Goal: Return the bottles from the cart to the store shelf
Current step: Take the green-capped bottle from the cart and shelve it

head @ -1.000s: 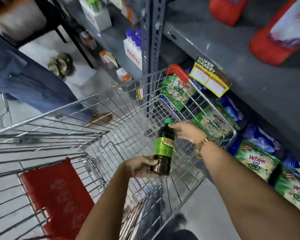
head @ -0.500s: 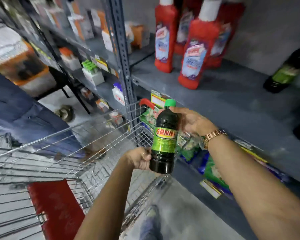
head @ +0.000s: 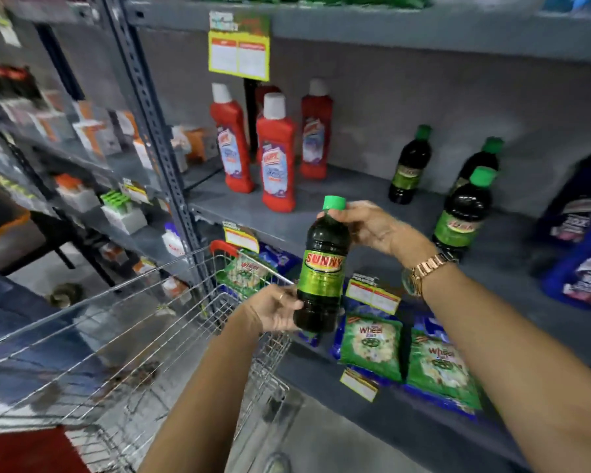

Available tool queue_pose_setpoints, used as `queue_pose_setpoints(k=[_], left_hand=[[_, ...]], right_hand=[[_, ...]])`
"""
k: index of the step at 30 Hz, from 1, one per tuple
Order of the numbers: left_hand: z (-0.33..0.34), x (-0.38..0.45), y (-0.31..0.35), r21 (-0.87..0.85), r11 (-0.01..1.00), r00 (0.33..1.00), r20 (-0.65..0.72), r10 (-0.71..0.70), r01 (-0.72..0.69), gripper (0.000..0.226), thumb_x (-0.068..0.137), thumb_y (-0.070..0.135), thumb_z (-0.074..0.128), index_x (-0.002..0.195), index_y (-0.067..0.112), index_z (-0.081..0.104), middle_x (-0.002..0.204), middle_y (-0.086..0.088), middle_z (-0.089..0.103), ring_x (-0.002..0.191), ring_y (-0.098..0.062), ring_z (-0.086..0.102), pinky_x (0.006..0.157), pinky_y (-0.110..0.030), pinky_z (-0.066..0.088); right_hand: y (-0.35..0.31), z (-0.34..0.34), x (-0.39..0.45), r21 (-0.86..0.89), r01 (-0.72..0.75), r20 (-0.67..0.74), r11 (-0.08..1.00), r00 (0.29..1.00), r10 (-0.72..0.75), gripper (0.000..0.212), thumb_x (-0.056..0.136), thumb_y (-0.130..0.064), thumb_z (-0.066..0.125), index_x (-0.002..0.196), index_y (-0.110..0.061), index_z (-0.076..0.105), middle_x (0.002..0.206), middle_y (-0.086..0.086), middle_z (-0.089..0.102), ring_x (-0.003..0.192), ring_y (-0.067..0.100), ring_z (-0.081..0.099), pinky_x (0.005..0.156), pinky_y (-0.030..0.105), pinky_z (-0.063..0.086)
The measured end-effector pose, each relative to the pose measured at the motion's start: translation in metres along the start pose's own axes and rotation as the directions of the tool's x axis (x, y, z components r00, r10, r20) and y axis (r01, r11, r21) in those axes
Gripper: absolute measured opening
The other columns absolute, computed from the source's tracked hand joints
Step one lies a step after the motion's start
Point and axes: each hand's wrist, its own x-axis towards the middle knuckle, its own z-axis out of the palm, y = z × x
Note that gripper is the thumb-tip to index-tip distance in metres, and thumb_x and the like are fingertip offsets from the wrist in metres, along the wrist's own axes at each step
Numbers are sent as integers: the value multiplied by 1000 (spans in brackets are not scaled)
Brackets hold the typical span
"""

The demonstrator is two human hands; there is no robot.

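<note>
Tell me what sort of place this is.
Most likely a supermarket aisle. Grey metal shelves carry rows of red bottles and detergent packs with yellow price tags, and a wire shopping cart stands alongside.

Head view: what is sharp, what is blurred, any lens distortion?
Head view: the held bottle and its label read sharp; the boxes at far left are smeared by blur; the shelf edge and upright post slant and bow, a wide-angle effect.

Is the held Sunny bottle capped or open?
Capped: the green cap sits on the Sunny bottle, right hand beside it.
</note>
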Motion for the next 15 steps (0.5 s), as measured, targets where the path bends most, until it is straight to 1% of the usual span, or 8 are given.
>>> queue_pose_setpoints(k=[2,3,5,6,8,10,11,15], left_hand=[[8,22,14,105,994,998,-58,-8,14,65,35,13,89,98,9,72,94,-6,76,91,-20,71,86,-33,55],[16,32,23,193,981,995,-103,-2,22,60,33,11,88,92,11,73,86,-2,77,84,-17,72,80,-29,57],[31,55,42,362,931,976,-214,40,41,43,47,-1,79,86,12,68,74,2,76,73,-12,70,70,-23,58],[36,68,49,443,895,961,-264,84,44,37,55,-7,73,86,12,65,74,1,73,72,-15,68,69,-25,56],[42,93,60,562,826,917,-349,192,41,37,64,-13,71,94,8,62,82,-6,68,79,-22,62,77,-35,51],[40,119,67,602,798,873,-398,281,18,44,66,-13,73,103,7,60,93,-11,66,88,-24,60,83,-38,50],[37,132,70,618,786,850,-416,322,5,48,65,-12,74,107,7,59,99,-11,66,94,-24,60,86,-38,51],[28,174,76,725,689,770,-449,454,16,59,66,2,80,119,7,53,119,-14,64,113,-28,58,99,-39,46]], right_hand=[[-7,-17,-8,-34,50,-96,998,994,-53,12,86,-10,56,82,-15,66,58,-11,73,59,1,66,57,15,52],[-11,-25,-10,-61,75,-143,995,986,-83,10,85,-9,58,81,-15,66,59,-11,73,62,3,66,61,16,51],[-19,-40,-14,-117,109,-242,987,961,-135,7,82,-10,63,86,-12,69,63,-11,72,72,8,63,67,20,49],[-22,-46,-14,-141,130,-293,981,941,-167,14,80,-10,64,93,-7,69,70,-9,71,76,11,62,70,22,48],[-28,-57,-13,-222,162,-385,962,891,-239,32,78,-12,68,107,1,65,85,2,70,84,16,60,80,30,48],[-33,-67,-11,-293,182,-457,939,836,-304,37,76,-11,71,110,0,63,100,10,66,94,17,58,93,33,45],[-34,-72,-9,-296,191,-485,936,814,-319,39,76,-9,70,113,0,62,103,9,64,96,16,57,94,30,44],[-34,-92,4,-315,217,-560,924,743,-366,40,78,-3,68,116,3,59,104,7,61,94,14,56,78,12,46]])
